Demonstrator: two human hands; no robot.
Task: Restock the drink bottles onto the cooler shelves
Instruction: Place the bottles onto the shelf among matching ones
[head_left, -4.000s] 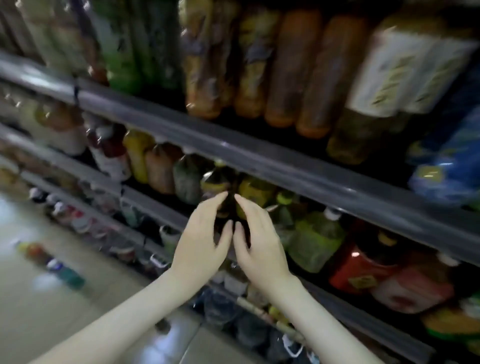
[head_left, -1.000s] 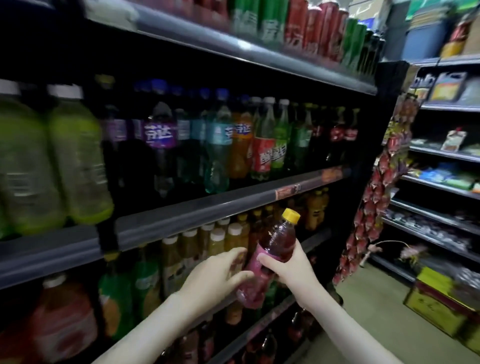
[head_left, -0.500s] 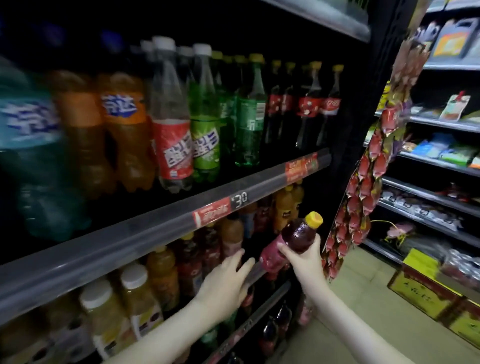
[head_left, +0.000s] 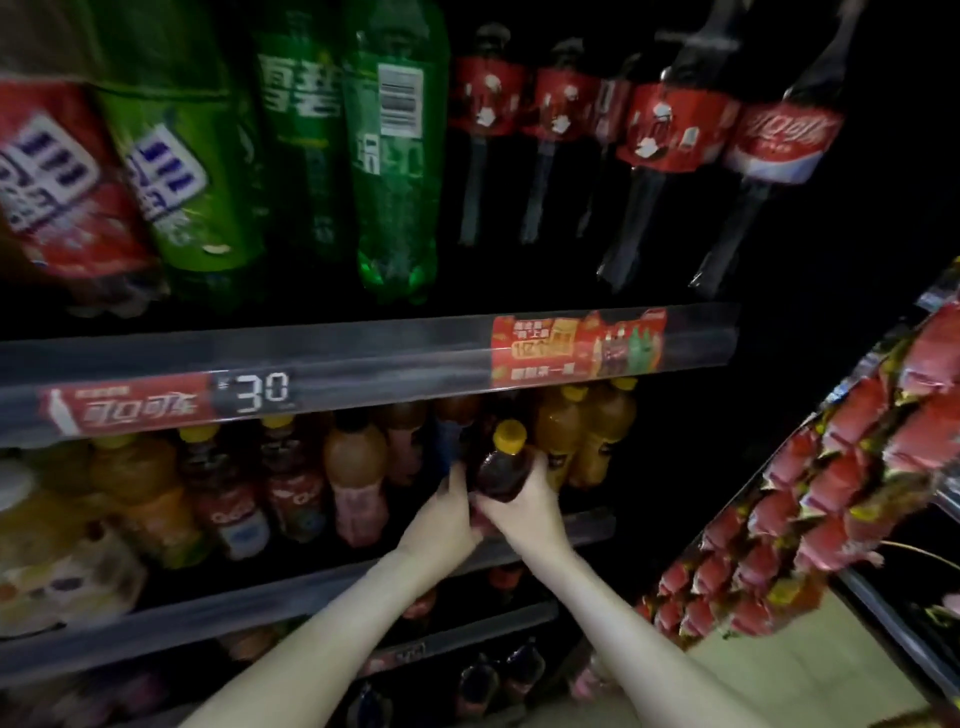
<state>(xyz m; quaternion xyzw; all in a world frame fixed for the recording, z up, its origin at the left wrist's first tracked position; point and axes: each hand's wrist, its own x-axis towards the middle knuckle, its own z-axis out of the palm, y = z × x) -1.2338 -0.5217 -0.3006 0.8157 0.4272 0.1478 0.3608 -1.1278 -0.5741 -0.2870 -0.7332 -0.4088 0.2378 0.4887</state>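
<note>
Now the bottle (head_left: 501, 470), dark red drink with a yellow cap, sits at 6 o'clock of frame centre, nearly upright, tucked just under the price rail (head_left: 363, 358) at the front of the second shelf (head_left: 582, 522). Half a second ago it was tilted out in the aisle, in front of the shelf edge, with the left hand lower and apart from it. Since then it has gone in among the row. Right hand (head_left: 524, 512) grips its lower body from the 5 o'clock side, fingers wrapped round. Left hand (head_left: 444, 517) has come up at 7 o'clock of the bottle, fingers lying against its left side; can't tell if they curl round it or only steady it. Orange juice bottles (head_left: 582, 431) stand just beside at 1 o'clock, pink-label bottles (head_left: 358, 478) at 9 o'clock. Big soda bottles (head_left: 395, 156) fill the shelf at 12 o'clock; snack packets (head_left: 831, 493) hang at 3 o'clock. Judgement: this one is nearly placed, not yet let go; it likely needs setting down in the gap.
</note>
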